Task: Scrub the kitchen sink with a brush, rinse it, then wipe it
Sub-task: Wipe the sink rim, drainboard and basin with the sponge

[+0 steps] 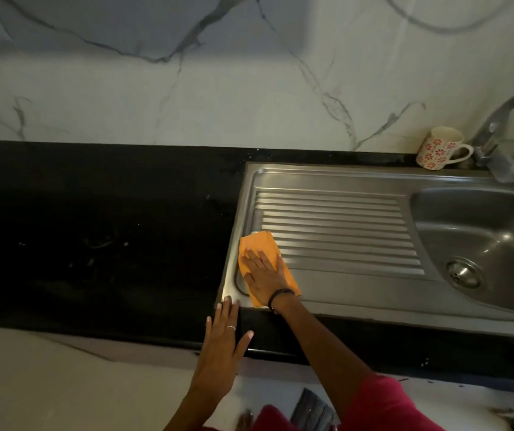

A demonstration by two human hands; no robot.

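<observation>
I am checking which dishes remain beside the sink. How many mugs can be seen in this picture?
1. The mug with red flowers stands at the back, by the marble wall, just left of the faucet. Others may be outside the frame.

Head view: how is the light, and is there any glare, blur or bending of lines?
Head view: dim and soft overall; the black counter loses detail in shadow; bright glare sits on the sink near the drain; wide-angle bending curves the counter edge; the tap looks slightly blurred.
</observation>
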